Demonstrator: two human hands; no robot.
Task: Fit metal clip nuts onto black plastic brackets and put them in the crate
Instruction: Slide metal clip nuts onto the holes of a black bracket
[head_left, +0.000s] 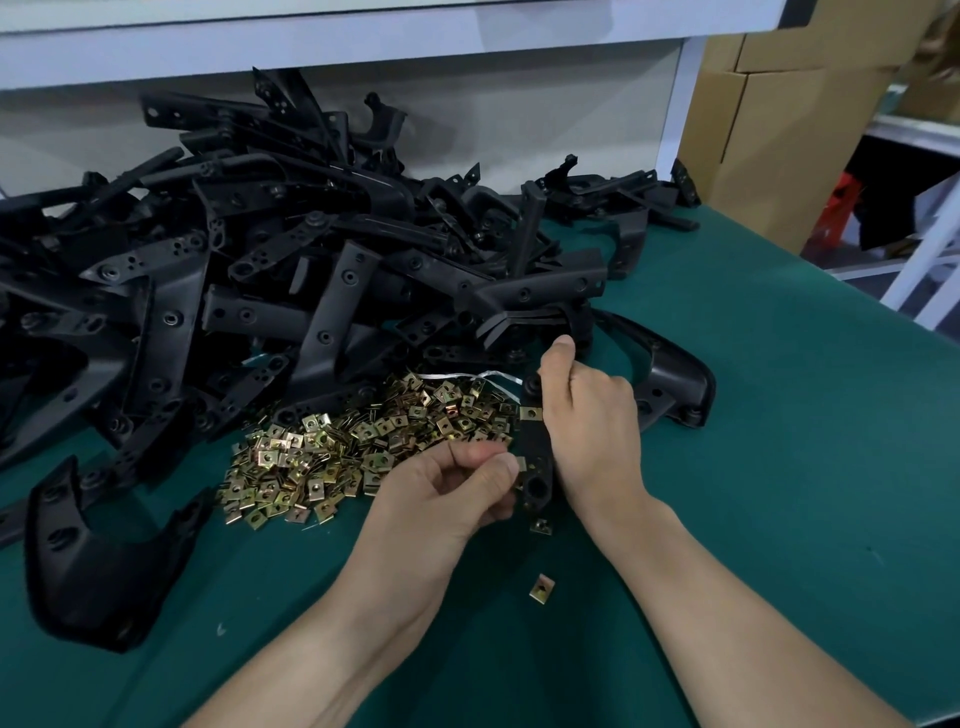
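My right hand grips a black plastic bracket by its long arm, held above the green table. One brass clip nut sits on the bracket's edge near my right thumb. My left hand pinches another clip nut between thumb and fingers against the bracket's left edge. A heap of loose brass clip nuts lies just left of my hands. Two stray clip nuts lie below the bracket, one close under it and one nearer me. No crate is in view.
A large pile of black brackets fills the back and left of the green table. One curved bracket lies at the front left. Cardboard boxes stand beyond the table's right edge, beside a white frame post.
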